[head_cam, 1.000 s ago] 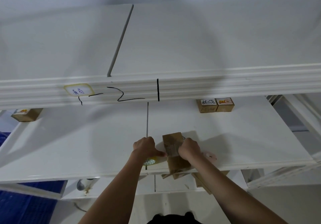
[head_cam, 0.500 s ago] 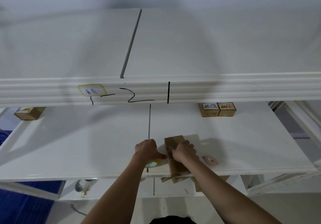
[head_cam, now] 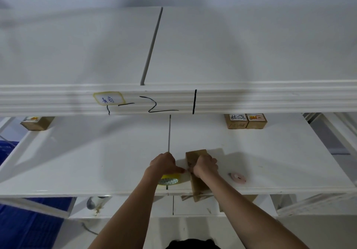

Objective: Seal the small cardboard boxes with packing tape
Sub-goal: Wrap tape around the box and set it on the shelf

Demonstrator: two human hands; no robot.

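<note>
While our right hand (head_cam: pixel 205 165) grips the cardboard box (head_cam: pixel 195 155) at the shelf's (head_cam: pixel 77 161) front edge, near its middle, our left hand (head_cam: pixel 164 164) holds the tape roll (head_cam: pixel 168 179) just beside it, thumb pinching tape toward the box.

The white shelf (head_cam: pixel 77 163) carries a long brown cardboard box (head_cam: pixel 195 156) overhanging its front edge, a yellow tape roll (head_cam: pixel 170 179) just beside it — and a pink round disc (head_cam: pixel 238 177). At the back stand two labelled brown boxes (head_cam: pixel 245 121) touching — another brown box (head_cam: pixel 36 123) sits far left.
</note>
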